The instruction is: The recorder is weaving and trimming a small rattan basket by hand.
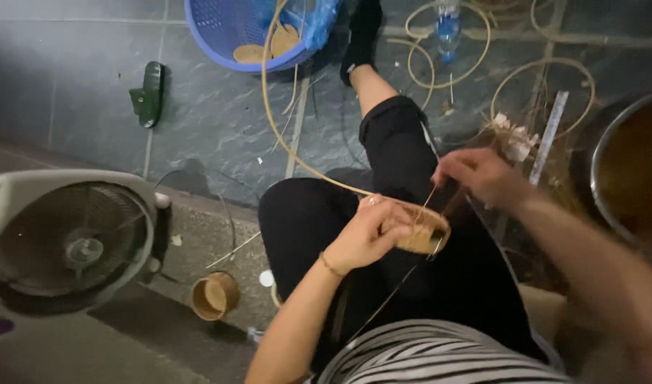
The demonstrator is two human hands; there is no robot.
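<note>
My left hand [368, 231] grips a small round woven piece [424, 231] of tan cane over my lap. A long cane strand [272, 107] runs from it up in an arc toward the blue basket. My right hand [479, 174] is just above and to the right, its fingers pinched on a thin strip that rises from the woven piece. Another thin strand trails down from the piece across my black trousers [411, 284].
A grey floor fan [70, 238] lies at the left. A small cane cup [214, 295] sits near my knee. A blue plastic basket [219, 35], a green sandal [149, 92], cane coils [539, 71], a water bottle [447, 25] and a metal basin [624, 163] ring the floor.
</note>
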